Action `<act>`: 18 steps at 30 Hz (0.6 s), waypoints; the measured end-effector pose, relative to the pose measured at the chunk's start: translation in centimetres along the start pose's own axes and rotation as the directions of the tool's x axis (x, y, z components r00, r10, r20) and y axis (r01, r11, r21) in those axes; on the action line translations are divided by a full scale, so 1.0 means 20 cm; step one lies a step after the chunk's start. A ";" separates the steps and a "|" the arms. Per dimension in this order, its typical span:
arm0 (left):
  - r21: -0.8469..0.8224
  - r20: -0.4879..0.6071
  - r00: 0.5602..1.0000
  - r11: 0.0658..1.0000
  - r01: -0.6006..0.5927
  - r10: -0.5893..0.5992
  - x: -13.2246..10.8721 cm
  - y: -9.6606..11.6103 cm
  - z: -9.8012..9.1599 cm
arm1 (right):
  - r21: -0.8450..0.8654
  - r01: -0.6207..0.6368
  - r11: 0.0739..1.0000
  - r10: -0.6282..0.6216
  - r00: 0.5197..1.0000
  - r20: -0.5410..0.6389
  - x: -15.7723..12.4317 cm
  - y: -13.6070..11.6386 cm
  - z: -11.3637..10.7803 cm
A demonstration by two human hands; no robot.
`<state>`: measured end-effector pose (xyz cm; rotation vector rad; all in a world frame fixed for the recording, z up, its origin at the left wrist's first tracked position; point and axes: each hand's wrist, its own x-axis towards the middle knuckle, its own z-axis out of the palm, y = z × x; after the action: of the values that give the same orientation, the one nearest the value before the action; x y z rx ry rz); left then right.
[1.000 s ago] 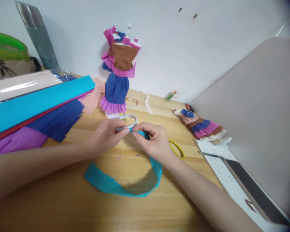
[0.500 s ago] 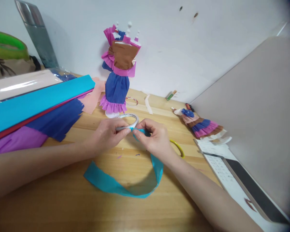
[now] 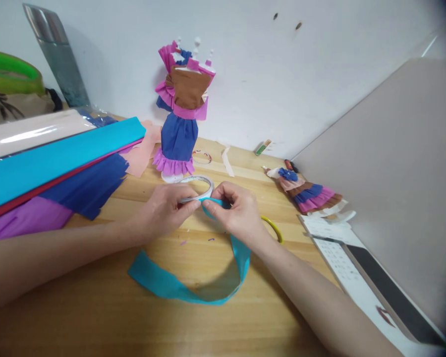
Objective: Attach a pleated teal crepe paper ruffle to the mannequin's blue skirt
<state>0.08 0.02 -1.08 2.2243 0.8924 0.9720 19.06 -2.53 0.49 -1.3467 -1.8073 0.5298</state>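
Note:
My left hand [image 3: 167,207] grips a white ring [image 3: 209,184], which looks like a roll of tape, between thumb and fingers. Pinched in my right hand [image 3: 236,208] is the end of a blue crepe paper strip [image 3: 193,293], held against the ring's near edge. From under the right hand the strip curves down and left across the table. Behind the ring stands a doll form [image 3: 179,136] dressed in brown, pink and blue paper. A yellow ring-shaped handle [image 3: 273,229] lies partly hidden behind my right wrist.
Rolled crepe paper [image 3: 63,156] in several colours lies at left, near a grey bottle [image 3: 57,57] and a green roll [image 3: 13,74]. On the right are a small layered paper dress [image 3: 308,191], a white keyboard-like panel [image 3: 338,260] and a glue stick [image 3: 262,147].
My hands stay nearly in place. The blue strip's end now lies more along the white ring's edge between the thumbs. The view has shifted very slightly.

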 end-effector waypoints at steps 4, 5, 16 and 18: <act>-0.024 -0.001 0.998 0.998 0.065 -0.065 0.00 -0.01 0.00 | 0.024 -0.002 1.000 0.002 1.000 0.005 0.01 0.00 -0.03; -0.021 0.000 0.997 0.997 0.072 -0.072 0.00 -0.01 0.00 | 0.020 -0.008 1.000 0.008 1.000 0.014 0.01 0.01 -0.03; -0.016 -0.020 0.999 0.999 0.049 -0.050 0.00 -0.03 0.02 | -0.009 0.060 0.998 -0.059 0.995 0.076 -0.02 -0.02 0.00; -0.015 -0.022 0.999 0.999 0.045 -0.046 0.00 -0.03 0.02 | 0.007 0.069 0.998 -0.070 0.995 0.075 -0.03 -0.02 0.00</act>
<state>0.18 0.21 -1.70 2.1755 0.9388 0.9807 18.91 -3.16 0.66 -1.2710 -1.9059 0.5537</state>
